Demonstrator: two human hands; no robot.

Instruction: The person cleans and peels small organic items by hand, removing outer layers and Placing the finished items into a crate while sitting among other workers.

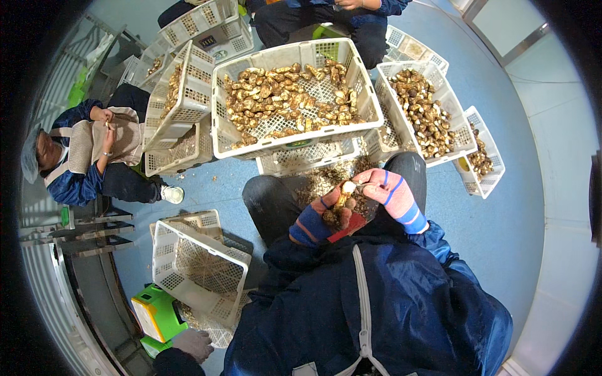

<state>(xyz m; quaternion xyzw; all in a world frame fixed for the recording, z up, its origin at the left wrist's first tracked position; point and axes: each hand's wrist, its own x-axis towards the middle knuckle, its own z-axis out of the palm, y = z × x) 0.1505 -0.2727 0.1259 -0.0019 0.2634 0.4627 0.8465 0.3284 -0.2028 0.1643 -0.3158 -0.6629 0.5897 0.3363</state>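
My left hand [320, 218], in a pink and blue striped knit glove, is closed around a brown mushroom [342, 199] whose pale, bare end points up. My right hand [388, 192], in a matching glove, has its thumb and fingers pinched together beside that pale end; whether a small tool is between them cannot be told. Both hands are over my lap, between my knees, above scattered brown and white trimmings [329, 176]. A red object [350, 228] lies under the hands. Beyond my knees, a large white plastic crate [296, 141] holds many brown mushrooms [270, 94].
At the right, a tilted white crate [463, 149] is full of mushrooms, beside a smaller crate [497, 174]. Stacked crates [202, 263] and a green device [162, 312] stand at the lower left. One co-worker [89, 155] sits left, others sit across; a gloved hand [193, 345] shows below.
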